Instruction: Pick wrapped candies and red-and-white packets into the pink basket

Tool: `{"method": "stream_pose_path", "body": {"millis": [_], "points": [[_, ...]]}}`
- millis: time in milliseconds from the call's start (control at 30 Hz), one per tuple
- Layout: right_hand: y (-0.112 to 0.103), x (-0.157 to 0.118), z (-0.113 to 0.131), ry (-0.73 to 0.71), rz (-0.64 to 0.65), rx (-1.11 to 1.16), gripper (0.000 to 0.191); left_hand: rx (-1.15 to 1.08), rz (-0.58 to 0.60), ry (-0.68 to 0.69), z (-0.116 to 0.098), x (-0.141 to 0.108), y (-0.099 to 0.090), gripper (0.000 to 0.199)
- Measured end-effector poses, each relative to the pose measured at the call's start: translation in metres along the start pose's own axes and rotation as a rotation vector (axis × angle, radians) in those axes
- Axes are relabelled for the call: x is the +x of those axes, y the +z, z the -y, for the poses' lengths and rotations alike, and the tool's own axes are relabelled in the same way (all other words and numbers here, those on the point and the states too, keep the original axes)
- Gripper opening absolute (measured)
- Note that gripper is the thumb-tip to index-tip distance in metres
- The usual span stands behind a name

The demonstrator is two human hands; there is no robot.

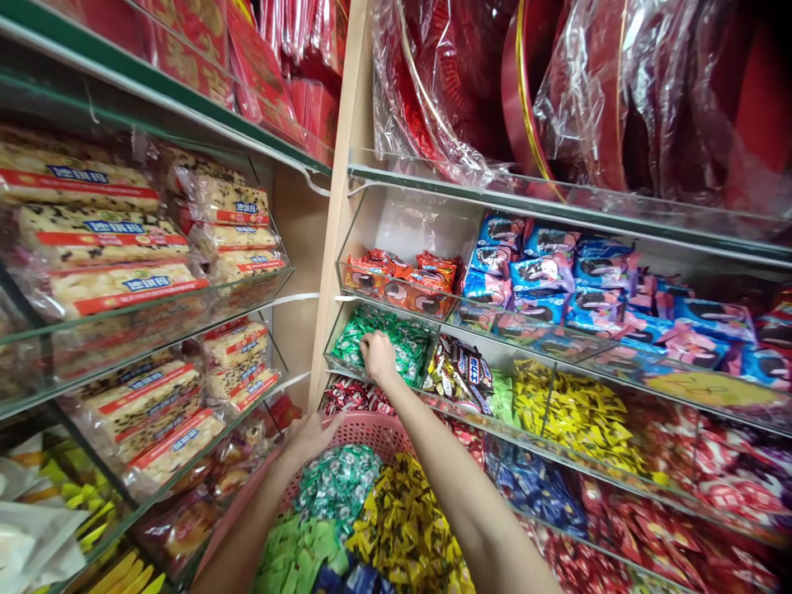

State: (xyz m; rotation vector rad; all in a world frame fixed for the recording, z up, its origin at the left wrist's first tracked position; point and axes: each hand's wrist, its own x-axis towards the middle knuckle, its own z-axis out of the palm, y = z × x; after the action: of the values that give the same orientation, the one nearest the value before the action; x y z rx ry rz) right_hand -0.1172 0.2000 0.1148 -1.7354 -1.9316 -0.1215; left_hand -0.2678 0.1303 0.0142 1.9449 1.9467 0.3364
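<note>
My right hand [377, 353] reaches into a clear bin of small green-wrapped candies [409, 340]. Its fingers are curled down into the pile, and the fingertips are hidden. With my left hand [304, 437] I grip the far left rim of a pink perforated basket [379, 431]. Inside the basket, beneath my forearms, lie green-wrapped candies [340, 478], light green packets [300, 549], yellow-wrapped candies [405, 520] and some dark blue packets [352, 579].
Puffed-rice bars [124, 285] fill the left shelves. Orange packets [402, 276] and blue cookie packets [544, 272] sit above the candy bins. Chocolate bars [464, 367] and yellow candies [575, 412] stand to the right. Glass shelf edges [557, 198] jut out overhead.
</note>
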Motion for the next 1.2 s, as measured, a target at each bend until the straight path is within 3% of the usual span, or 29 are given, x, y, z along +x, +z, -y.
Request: {"method": "stream_pose_path", "body": {"millis": [133,233,300,400,533,667,867,1200], "points": [[-0.007,-0.002,-0.001,0.023,-0.112,0.127,0.023,0.011,0.011,-0.002,-0.003,-0.001,-0.005,0.078],[-0.015,-0.014,-0.002,0.007,-0.173,0.349,0.021,0.015,0.015,0.012,-0.004,-0.001,-0.007,0.08],[-0.021,-0.031,-0.004,-0.02,-0.145,0.531,0.021,0.018,0.011,0.02,-0.004,0.0,-0.006,0.08],[-0.025,-0.068,-0.014,-0.072,0.024,0.697,0.022,0.024,0.001,0.025,-0.004,0.003,-0.004,0.079],[-0.016,-0.115,-0.035,-0.133,0.337,0.518,0.017,0.033,-0.001,0.035,-0.006,0.006,0.0,0.079],[0.004,-0.137,-0.049,-0.035,0.516,0.131,0.019,0.035,-0.006,0.065,-0.009,0.008,0.004,0.079],[0.024,-0.135,-0.051,0.055,0.566,-0.019,0.028,0.05,0.01,0.064,-0.012,0.009,0.008,0.078],[0.022,-0.131,-0.034,0.11,0.534,-0.001,0.023,0.029,0.008,0.048,-0.008,0.004,0.005,0.082]]}}
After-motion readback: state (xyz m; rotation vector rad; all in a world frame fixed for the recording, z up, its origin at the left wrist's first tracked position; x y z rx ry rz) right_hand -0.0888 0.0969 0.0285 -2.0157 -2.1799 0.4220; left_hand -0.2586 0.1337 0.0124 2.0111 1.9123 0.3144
